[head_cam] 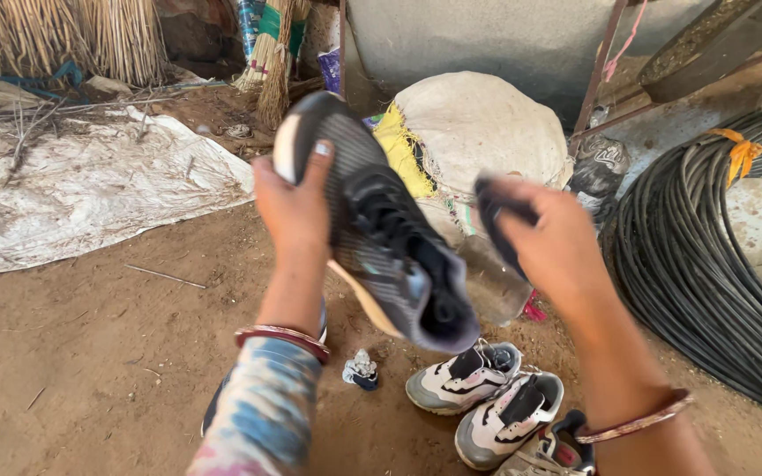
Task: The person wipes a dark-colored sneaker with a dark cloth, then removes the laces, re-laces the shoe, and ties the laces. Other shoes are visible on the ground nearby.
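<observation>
The left hand [293, 204] is raised, forearm upright, fingers and thumb clamped around the toe end of a grey knit sneaker [379, 231] with black laces, its heel hanging down. To the sneaker's right, the right hand [550, 247] is lifted too, fingers curled around a dark cloth-like piece [494, 211]. Below the sneaker, white-and-grey sneakers [487, 397] lie on the packed dirt ground [108, 344]; coiled black cable [707, 264] is heaped far right.

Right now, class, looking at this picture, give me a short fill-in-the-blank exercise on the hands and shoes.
The left hand holds up a grey and black ____.
The right hand holds a small ____ piece.
The pale sneakers lie on the ____ ground.
The coil of black cable lies on the person's ____ side.

Missing words: shoe; black; dirt; right
</observation>
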